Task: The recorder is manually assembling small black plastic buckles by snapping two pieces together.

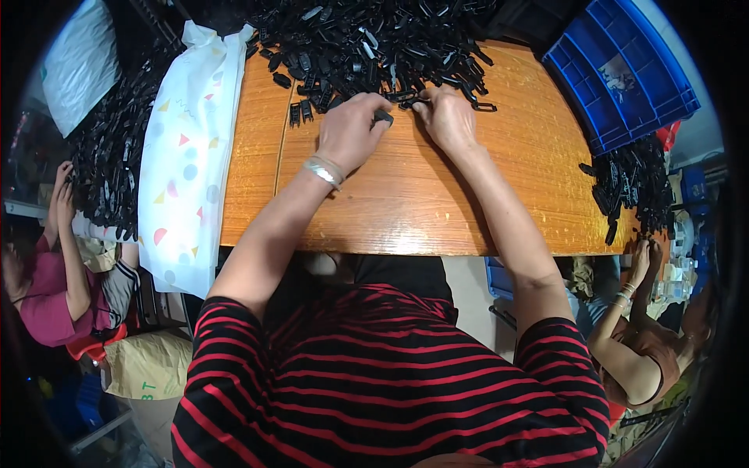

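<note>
1. 2 bare hands work at the far edge of a wooden table (pixel 406 203), right at the foot of a big heap of black plastic clips (pixel 374 39).
2. The left hand (pixel 351 129) has a silver bracelet (pixel 324 170) on its wrist. Its fingers are curled and pressed on a small black clip (pixel 384 117), pinched at the fingertips.
3. The right hand (pixel 446 117) lies just beside the left one, fingers bent, thumb and forefinger closed on another black piece (pixel 412 100). It touches the heap's edge, so whether it is 1 clip or 2 is hard to tell.
4. The 2 held pieces sit close together between the hands, near the table's middle.
5. A few loose clips (pixel 300 109) lie on the wood to the left of the left hand.
6. A white cloth with coloured shapes (pixel 187 156) hangs over the table's left end.
7. A blue plastic crate (pixel 624 70) stands at the far right corner, with a smaller pile of black clips (pixel 628 187) below it.
8. Another person's hands (pixel 61 187) reach a pile at the far left, and a third person's hand (pixel 644 253) is raised to the right edge.
</note>
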`<state>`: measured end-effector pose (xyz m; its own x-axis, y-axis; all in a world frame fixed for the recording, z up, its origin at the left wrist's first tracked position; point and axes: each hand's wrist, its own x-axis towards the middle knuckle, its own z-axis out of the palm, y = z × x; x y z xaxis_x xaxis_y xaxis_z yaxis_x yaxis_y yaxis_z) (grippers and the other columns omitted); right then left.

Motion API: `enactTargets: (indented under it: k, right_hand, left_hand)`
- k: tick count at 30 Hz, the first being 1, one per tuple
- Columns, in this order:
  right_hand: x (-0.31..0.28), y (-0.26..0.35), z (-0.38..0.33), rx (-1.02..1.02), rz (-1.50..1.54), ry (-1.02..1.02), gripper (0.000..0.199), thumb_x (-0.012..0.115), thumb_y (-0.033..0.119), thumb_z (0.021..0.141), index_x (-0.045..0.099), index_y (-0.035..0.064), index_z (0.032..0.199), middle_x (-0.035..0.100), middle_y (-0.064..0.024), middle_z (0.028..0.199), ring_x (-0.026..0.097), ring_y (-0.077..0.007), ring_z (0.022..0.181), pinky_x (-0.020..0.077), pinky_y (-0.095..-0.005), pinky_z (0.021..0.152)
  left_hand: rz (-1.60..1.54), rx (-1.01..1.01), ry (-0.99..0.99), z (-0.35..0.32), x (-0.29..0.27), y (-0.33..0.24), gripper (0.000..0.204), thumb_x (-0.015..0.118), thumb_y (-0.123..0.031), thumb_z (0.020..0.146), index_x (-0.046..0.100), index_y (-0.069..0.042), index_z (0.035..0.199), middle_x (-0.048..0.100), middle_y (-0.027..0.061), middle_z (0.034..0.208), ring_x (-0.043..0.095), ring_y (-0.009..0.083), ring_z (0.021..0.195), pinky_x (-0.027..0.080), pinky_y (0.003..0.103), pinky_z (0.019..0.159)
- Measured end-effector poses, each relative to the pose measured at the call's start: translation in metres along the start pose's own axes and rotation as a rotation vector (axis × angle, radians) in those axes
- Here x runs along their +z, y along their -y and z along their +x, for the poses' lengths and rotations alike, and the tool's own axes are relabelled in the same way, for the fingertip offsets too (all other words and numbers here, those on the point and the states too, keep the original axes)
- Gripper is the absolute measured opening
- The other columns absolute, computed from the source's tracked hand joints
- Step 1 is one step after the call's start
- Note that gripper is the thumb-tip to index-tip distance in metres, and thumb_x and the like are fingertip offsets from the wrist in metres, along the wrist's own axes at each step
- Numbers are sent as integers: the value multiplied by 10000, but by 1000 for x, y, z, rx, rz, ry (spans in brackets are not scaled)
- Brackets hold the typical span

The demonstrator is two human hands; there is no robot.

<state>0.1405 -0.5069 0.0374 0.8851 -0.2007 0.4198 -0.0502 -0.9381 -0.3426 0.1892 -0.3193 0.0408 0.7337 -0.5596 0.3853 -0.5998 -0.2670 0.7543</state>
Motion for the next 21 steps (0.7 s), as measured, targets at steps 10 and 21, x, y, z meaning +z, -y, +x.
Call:
enactTargets:
  k: [10, 21]
  right_hand:
    - [-12, -5, -43, -119, 71, 35, 153, 652, -21, 786, 662, 40, 926, 658, -152, 883, 651, -337, 743, 519, -415, 614]
    - [-43, 7, -56, 127, 65, 212, 148, 680, 152, 840, 653, 15, 888, 647, -144, 867, 658, -287, 768, 517, -380, 667]
  left_hand:
    - [560, 134, 61, -3, 2, 7, 127, 703, -117, 790, 616, -58, 861, 558, 84, 899, 616, 299, 746, 513, 382, 635]
    - [508, 105, 25, -14, 3, 0, 177, 720, -148, 783, 660, -78, 934, 600, 75, 860, 632, 278, 778, 518, 369, 655]
